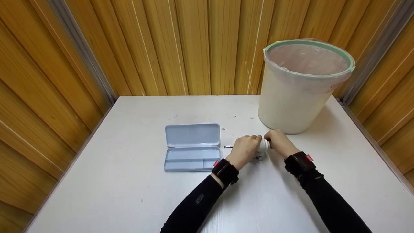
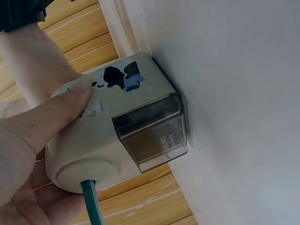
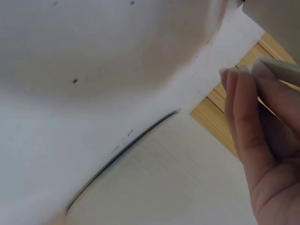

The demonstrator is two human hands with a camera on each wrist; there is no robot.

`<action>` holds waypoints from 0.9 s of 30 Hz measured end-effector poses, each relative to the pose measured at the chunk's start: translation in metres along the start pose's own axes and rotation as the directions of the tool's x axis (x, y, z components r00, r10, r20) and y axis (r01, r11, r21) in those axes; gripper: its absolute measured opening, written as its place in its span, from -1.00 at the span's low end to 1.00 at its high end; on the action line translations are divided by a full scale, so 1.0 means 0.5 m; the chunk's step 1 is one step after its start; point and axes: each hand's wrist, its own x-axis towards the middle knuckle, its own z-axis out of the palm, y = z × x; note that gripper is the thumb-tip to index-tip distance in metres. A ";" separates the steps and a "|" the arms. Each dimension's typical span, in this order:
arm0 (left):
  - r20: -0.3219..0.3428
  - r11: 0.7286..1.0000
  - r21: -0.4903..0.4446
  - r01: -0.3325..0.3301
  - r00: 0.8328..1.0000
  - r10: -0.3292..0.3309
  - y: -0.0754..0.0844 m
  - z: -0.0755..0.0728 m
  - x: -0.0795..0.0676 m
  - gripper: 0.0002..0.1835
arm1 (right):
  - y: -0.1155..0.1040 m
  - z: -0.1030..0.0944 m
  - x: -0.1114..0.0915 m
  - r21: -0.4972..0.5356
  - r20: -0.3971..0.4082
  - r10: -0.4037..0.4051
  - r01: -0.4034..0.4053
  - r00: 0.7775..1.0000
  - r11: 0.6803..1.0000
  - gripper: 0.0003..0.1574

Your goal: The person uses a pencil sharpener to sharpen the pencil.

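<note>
A white pencil sharpener [image 2: 108,117] with dark and blue printed figures and a clear smoky shavings drawer [image 2: 157,138] stands on the table. My left hand [image 1: 245,148] grips its body, thumb [image 2: 70,101] across the printed side. A green pencil [image 2: 92,204] sticks out of the round front hole; in the head view its end [image 1: 228,147] points left. At the sharpener's other end, my right hand [image 1: 280,142] pinches the crank, fingertips [image 3: 243,75] drawn together against the thumb. The crank is mostly hidden by the fingers.
An open blue pencil case [image 1: 187,153] with divided compartments lies left of the hands. A cream bin [image 1: 291,100] with a green rim and plastic liner stands close behind the right hand. Small dark bits [image 1: 235,116] are scattered on the white table [image 1: 106,174].
</note>
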 end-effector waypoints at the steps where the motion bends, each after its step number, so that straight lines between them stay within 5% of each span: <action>1: -0.001 1.000 0.001 0.002 1.000 -0.002 0.000 0.000 0.000 -0.51 | -0.001 0.000 -0.001 -0.003 0.001 -0.006 0.006 1.000 1.000 -0.79; 16: -0.011 1.000 0.008 0.010 1.000 -0.010 0.007 0.003 0.000 -0.53 | 0.000 -0.003 -0.018 0.027 0.120 0.064 -0.068 0.991 0.997 -0.84; 27: -0.021 0.999 0.041 0.016 1.000 -0.015 0.010 0.001 -0.002 -0.47 | 0.006 -0.012 -0.053 0.088 0.145 -0.037 0.024 0.989 0.996 -0.88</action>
